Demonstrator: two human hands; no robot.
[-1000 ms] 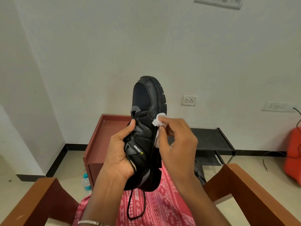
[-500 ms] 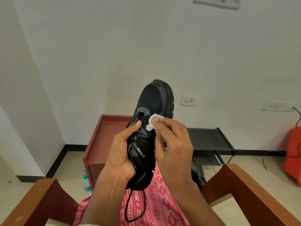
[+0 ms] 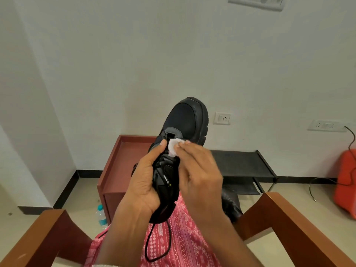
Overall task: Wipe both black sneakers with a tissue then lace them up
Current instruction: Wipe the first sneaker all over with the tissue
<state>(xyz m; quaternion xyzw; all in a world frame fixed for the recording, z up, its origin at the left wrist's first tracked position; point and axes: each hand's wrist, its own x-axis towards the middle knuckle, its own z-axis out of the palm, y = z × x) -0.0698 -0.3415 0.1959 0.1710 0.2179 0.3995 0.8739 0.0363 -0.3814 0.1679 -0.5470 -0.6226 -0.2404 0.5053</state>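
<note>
From my remote seat I see the left hand (image 3: 145, 183) wrapped tight round the middle of the black sneaker (image 3: 185, 120). Its thumb lies up along the lacing, its tip just beside the tissue (image 3: 173, 150). The sneaker is held in the air, toe pointing up and away from the grip, sole turned to the right. The right hand (image 3: 200, 170) holds the small white tissue wad under its fingertips and presses it onto the tongue area just below the grey patch. Its thumb is hidden from me. A loose black lace (image 3: 152, 245) hangs in a loop below the left hand's grip, over the pink patterned cloth (image 3: 185, 237) on the lap.

Below and outward of both hands are two wooden chair arms, one on the left (image 3: 44, 241) and one on the right (image 3: 300, 222). Just under the right wrist a dark shiny object (image 3: 230, 204) sits low. I cannot tell whether it is the other sneaker.

Beyond the grip stands a reddish-brown side table (image 3: 117, 170) with a raised rim, and to its right a black rack (image 3: 242, 162), both against the white wall (image 3: 134, 64). A water bottle (image 3: 101, 215) stands on the pale tiled floor (image 3: 77, 199) beside the table. A wall socket (image 3: 222, 118) is right of the toe, and a wider one (image 3: 325, 125) further right has a black cable (image 3: 351, 138) running down toward an orange object (image 3: 345, 182).
</note>
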